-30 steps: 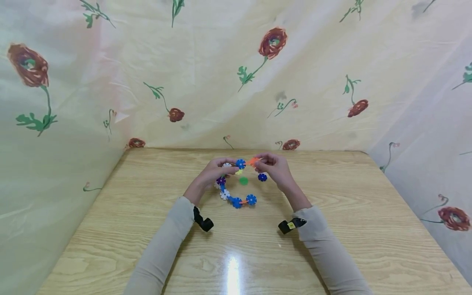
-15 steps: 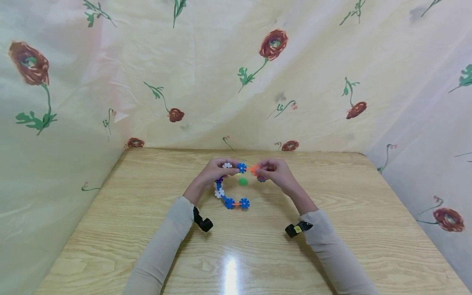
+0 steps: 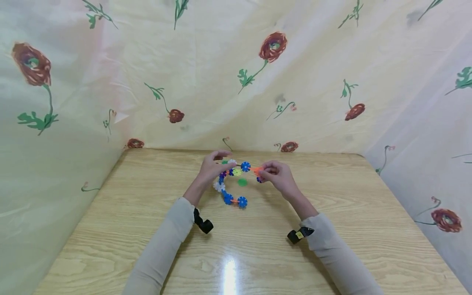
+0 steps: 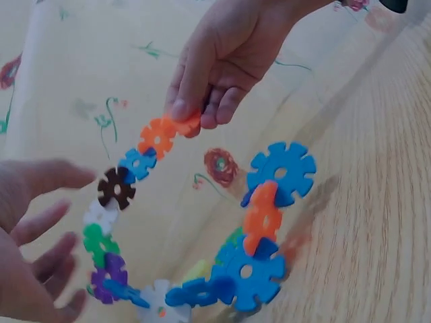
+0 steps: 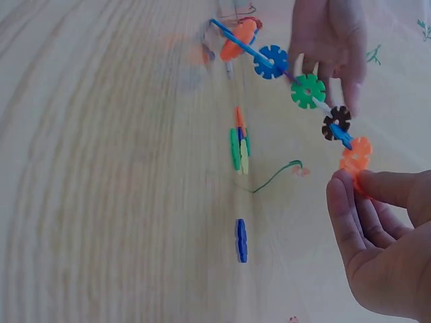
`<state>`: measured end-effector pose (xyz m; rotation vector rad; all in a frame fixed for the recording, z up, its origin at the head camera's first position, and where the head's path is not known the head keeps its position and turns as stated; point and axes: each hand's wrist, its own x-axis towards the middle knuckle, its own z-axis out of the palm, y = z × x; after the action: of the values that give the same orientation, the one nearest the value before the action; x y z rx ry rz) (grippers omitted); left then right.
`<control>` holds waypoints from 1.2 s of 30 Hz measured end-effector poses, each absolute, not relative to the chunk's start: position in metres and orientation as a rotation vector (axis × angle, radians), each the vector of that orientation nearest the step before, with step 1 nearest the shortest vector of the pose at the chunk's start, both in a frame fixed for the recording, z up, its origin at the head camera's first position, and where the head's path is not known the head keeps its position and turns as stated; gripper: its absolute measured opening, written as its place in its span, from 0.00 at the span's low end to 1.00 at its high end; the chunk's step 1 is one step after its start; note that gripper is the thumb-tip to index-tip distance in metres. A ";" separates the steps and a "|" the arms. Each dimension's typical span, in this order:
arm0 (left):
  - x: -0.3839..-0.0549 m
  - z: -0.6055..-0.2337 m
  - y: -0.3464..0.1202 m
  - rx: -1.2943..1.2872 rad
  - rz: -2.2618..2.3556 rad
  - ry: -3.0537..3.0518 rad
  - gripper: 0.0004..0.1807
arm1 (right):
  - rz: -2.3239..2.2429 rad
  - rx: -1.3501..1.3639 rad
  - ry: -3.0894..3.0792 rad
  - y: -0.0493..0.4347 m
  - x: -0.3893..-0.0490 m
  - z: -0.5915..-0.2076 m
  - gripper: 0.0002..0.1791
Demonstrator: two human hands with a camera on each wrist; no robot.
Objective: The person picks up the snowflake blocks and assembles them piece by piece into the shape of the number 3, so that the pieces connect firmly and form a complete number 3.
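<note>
A curved chain of interlocking notched plastic discs, in orange, blue, brown, white, green and purple, hangs between the hands. My right hand (image 3: 277, 175) pinches the orange disc (image 5: 357, 155) at its end between thumb and fingers. Beside the chain, my left hand (image 4: 30, 242) has its fingers spread and relaxed, near the white disc (image 4: 101, 217) and green disc (image 4: 101, 245). At the other end, an orange disc (image 4: 262, 219) joins two blue ones, the last being a large-looking blue disc (image 4: 281, 173) close over the table.
On the wooden table (image 3: 258, 254) lie loose discs: a green one (image 3: 242, 182), a yellow one (image 3: 237, 172) and a dark blue one (image 5: 242, 241). A flower-printed cloth (image 3: 206, 73) rises behind and at both sides.
The left hand's fingers have parted from the chain and spread. The right hand has drawn slightly down and rightward, still pinching the orange disc. The chain's lower end has swung left.
</note>
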<state>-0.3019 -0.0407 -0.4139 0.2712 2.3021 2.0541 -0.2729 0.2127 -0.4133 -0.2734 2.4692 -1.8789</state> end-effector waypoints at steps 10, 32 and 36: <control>-0.284 -0.407 -0.019 0.033 2.076 2.116 0.13 | -1.954 -0.188 2.485 0.212 -0.273 -0.416 0.12; -0.280 -0.439 0.007 -0.101 2.400 1.884 0.16 | -1.647 -0.309 2.495 0.198 -0.266 -0.432 0.09; -0.281 -0.438 0.005 -0.095 2.385 1.876 0.15 | -1.543 -0.286 2.518 0.194 -0.266 -0.432 0.07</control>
<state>-0.2805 0.0055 -0.4377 -0.0950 1.8759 2.3849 -0.2657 0.1942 -0.4320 -0.2858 2.5184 -1.5435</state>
